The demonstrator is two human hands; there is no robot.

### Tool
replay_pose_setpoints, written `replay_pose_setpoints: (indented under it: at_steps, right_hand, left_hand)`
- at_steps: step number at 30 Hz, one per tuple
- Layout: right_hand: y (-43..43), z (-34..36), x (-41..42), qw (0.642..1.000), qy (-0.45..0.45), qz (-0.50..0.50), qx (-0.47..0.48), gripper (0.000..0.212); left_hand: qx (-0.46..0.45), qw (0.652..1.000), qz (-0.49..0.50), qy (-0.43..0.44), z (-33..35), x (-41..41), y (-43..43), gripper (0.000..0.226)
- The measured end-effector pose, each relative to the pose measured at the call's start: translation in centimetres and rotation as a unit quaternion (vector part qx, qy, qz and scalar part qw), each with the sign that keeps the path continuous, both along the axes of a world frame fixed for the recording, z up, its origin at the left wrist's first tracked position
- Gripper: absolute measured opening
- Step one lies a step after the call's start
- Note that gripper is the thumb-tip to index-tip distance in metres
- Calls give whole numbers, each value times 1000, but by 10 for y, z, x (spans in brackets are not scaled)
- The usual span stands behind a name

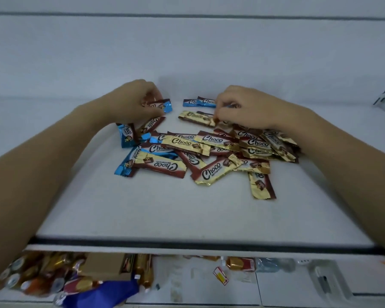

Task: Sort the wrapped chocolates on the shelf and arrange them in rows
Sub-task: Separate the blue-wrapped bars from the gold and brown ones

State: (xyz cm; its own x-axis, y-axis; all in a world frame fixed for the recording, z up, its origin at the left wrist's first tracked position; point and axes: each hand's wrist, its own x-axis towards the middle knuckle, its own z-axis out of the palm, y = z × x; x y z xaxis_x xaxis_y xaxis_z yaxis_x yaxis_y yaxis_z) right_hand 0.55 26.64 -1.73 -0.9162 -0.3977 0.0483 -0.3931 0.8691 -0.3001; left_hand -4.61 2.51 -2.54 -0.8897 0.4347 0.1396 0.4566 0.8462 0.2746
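1. Shelf (187,214): white and flat, carrying every wrapped chocolate listed here. A dark strip is running along its front edge.

2. Pile (209,150): gold-and-brown and blue-and-brown chocolates marked "Choco" are lying jumbled and overlapping across the middle of the shelf, pointing all ways.

3. Left hand (138,101): reaching over the pile's far left end with its fingers curling round a blue-wrapped chocolate (162,105). The blue crimped end is sticking out to the right of the fingers. Whether it is holding more than one cannot be told.

4. Right hand (247,107): reaching over the pile's far right side with its fingers bent, pinching the right end of a gold-wrapped chocolate (196,118). That chocolate is lying flat and crosswise just behind the pile.

5. Two blue chocolates (198,102): lying side by side at the back, just behind the gold-wrapped chocolate and between the two hands.

6. Single gold chocolate (261,185): lying at the pile's front right, its far end touching the pile.

7. Lower shelf (187,281): showing below the front edge, carrying assorted packets (53,276) and a cardboard box (102,265) at the left.
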Motion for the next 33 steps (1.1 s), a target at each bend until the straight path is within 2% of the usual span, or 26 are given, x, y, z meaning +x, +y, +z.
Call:
replay_pose_setpoints:
  at_steps: [2,5,8,11,13,16,18,21,25,28,31,33]
  right_hand:
    - [-4,1,2,999,26,-14,-31,33]
    - [-13,-2,-6,995,71,-38,-51,27]
    - [-23,-7,-16,997,55,-50,-29,36]
    - [-26,-8,-24,995,57,-82,19,38]
    - [-26,-5,-24,995,24,-87,50,37]
    - [-27,-2,-20,995,-7,-74,59,33]
    - [-27,-3,-18,997,10,-71,36,32]
    - [-27,-5,-13,997,8,-62,-37,29]
    - [-27,-4,-12,998,35,-52,-28,37]
    - [-26,-2,-10,993,110,-43,-1,30]
    - [-22,6,0,983,157,-61,-69,23]
    - [-24,11,13,977,140,-56,-153,21]
  left_hand:
    - [55,998,-5,-12,3,5,2,20]
    - [123,992,-20,-28,8,13,5,14]
    - [239,969,-7,-65,18,20,5,17]
    - [305,948,20,-92,29,23,-1,21]
    - [266,958,48,-101,33,23,-9,22]
    - [122,983,55,-124,35,21,-25,31]
    - [45,985,48,-160,35,24,-33,43]
    - [-52,985,49,-155,35,27,-37,50]
    - [-49,992,47,-109,26,27,-28,44]
    - [-19,997,26,-65,16,30,-9,51]
    - [28,997,28,-71,27,38,-5,51]
    - [-4,995,40,-91,39,41,-17,45]
